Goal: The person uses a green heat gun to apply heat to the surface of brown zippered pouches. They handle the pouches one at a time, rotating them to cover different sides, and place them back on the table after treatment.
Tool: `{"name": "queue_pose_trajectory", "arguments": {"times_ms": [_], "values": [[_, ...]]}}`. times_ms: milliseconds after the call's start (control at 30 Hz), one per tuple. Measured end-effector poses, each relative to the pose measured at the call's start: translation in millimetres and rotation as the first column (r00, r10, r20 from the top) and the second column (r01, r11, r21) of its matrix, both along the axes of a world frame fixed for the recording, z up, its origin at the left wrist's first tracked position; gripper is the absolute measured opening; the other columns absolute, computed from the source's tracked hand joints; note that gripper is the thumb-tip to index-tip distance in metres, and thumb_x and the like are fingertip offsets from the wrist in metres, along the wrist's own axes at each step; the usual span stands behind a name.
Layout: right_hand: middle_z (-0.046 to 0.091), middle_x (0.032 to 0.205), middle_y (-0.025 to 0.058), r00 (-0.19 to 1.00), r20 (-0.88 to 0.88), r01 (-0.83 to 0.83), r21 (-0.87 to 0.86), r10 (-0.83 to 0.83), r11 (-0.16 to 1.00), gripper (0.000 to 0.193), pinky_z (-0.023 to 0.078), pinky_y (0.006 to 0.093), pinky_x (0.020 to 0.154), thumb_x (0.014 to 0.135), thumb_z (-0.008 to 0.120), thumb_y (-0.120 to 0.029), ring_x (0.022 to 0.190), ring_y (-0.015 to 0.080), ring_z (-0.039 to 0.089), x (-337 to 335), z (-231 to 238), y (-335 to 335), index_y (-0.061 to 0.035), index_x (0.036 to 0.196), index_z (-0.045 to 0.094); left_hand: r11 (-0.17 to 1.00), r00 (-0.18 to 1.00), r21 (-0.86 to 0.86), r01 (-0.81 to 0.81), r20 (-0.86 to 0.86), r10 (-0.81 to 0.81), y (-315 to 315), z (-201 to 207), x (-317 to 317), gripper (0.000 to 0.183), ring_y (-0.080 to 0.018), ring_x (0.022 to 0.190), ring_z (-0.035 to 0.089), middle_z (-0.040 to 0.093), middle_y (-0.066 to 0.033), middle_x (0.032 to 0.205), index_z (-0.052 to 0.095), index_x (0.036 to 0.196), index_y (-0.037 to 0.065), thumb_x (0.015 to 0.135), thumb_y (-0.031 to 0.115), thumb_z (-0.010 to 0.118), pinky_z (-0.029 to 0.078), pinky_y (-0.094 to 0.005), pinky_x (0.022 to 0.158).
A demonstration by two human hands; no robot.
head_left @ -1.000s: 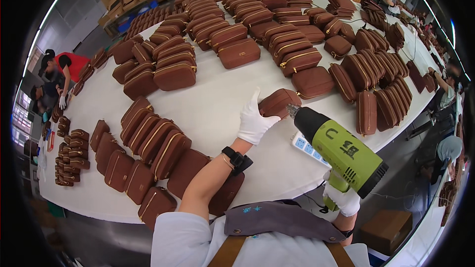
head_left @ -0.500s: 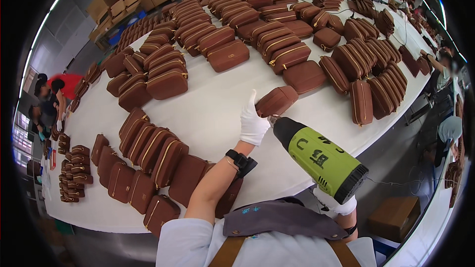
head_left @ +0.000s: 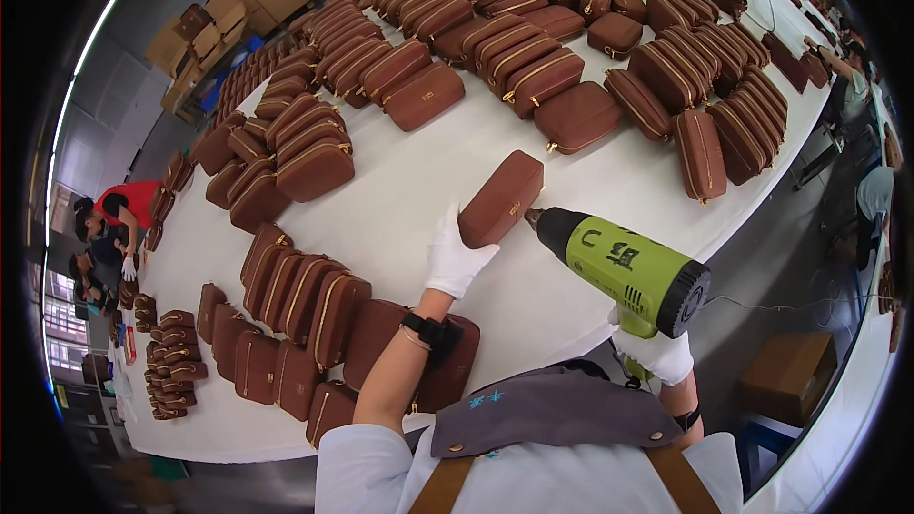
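Observation:
My gloved left hand (head_left: pixel 455 255) grips the near end of a brown zippered pouch (head_left: pixel 503 198) and holds it up over the white table. Its broad face with small gold lettering is turned up toward me. In my gloved right hand (head_left: pixel 659 347) is a green and black heat gun (head_left: pixel 624 271), gripped by its handle. The gun's metal nozzle points left at the pouch's right edge, very close to it; I cannot tell whether they touch. Part of the right hand is hidden behind the gun's body.
Rows of similar brown pouches (head_left: pixel 314 167) stand on the white table (head_left: pixel 400 200), far, left and right. More pouches (head_left: pixel 257 366) stand left of my left forearm. A grey cord (head_left: pixel 762 305) trails right from the gun. A cardboard box (head_left: pixel 788 376) sits low at right. Co-workers (head_left: pixel 129 214) bend over the left side.
The pouch has turned so its long lettered face shows, and my left hand has moved left and nearer to me. The heat gun has shifted slightly right, its nozzle still beside the pouch.

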State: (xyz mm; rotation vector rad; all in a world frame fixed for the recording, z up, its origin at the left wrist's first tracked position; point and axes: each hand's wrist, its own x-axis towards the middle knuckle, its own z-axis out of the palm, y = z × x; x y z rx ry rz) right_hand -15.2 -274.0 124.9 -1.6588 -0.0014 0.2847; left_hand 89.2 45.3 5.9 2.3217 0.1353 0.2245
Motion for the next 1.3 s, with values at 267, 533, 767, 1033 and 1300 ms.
{"name": "queue_pose_trajectory", "arguments": {"times_ms": [267, 533, 767, 1033, 1300], "values": [[0.066, 0.092, 0.0051, 0.988, -0.042, 0.154, 0.091, -0.150, 0.984, 0.036, 0.053, 0.0271, 0.063, 0.074, 0.071, 0.004, 0.075, 0.0113, 0.062, 22.5, 3.5, 9.3, 0.0006, 0.109, 0.061, 0.930, 0.952, 0.230, 0.286, -0.174, -0.250, -23.1, 49.9, 82.2, 0.081, -0.0398, 0.113, 0.056, 0.056, -0.0235, 0.126, 0.039, 0.144, 0.005, 0.080, 0.040, 0.074, 0.046, -0.0427, 0.099], [0.064, 0.091, 0.0052, 0.984, -0.063, 0.173, 0.116, -0.166, 0.978, 0.037, 0.052, 0.0269, 0.059, 0.073, 0.070, 0.006, 0.069, 0.0115, 0.061, 27.6, 7.1, 7.9, 0.0010, 0.108, 0.061, 0.933, 0.911, 0.102, 0.346, -0.273, -0.308, -51.5, 17.3, 154.0, 0.038, -0.0325, 0.104, 0.062, 0.064, -0.0137, 0.116, 0.068, 0.116, 0.017, 0.088, 0.043, 0.064, 0.050, -0.0400, 0.089], [0.063, 0.089, 0.0050, 0.977, -0.080, 0.210, 0.142, -0.200, 0.967, 0.040, 0.052, 0.0267, 0.056, 0.073, 0.070, 0.006, 0.067, 0.0117, 0.061, 30.0, 5.0, 2.2, 0.0010, 0.111, 0.060, 0.863, 0.888, 0.211, 0.459, -0.095, -0.449, -56.1, 22.5, 141.4, 0.033, -0.0332, 0.098, 0.062, 0.064, -0.0166, 0.108, 0.070, 0.103, 0.007, 0.080, 0.032, 0.073, 0.050, -0.0398, 0.088], [0.063, 0.089, 0.0050, 0.976, -0.066, 0.215, 0.157, -0.207, 0.964, 0.041, 0.053, 0.0266, 0.058, 0.075, 0.070, 0.005, 0.068, 0.0115, 0.061, 29.8, -0.2, 0.0, 0.0004, 0.114, 0.059, 0.918, 0.924, 0.186, 0.351, -0.231, -0.306, -61.3, 9.6, 161.7, 0.034, -0.0321, 0.092, 0.064, 0.068, -0.0162, 0.091, 0.071, 0.098, 0.003, 0.091, 0.036, 0.062, 0.050, -0.0382, 0.084], [0.064, 0.091, 0.0054, 0.978, -0.079, 0.206, 0.204, -0.194, 0.957, 0.044, 0.054, 0.0269, 0.058, 0.075, 0.070, 0.005, 0.069, 0.0115, 0.062, 30.1, -1.5, -3.8, 0.0002, 0.117, 0.057, 0.900, 0.967, -0.378, 0.216, -0.042, -0.250, -47.0, 10.2, 149.1, 0.046, -0.0277, 0.090, 0.064, 0.070, -0.0163, 0.093, 0.070, 0.102, -0.001, 0.101, 0.039, 0.049, 0.048, -0.0356, 0.086]]}}
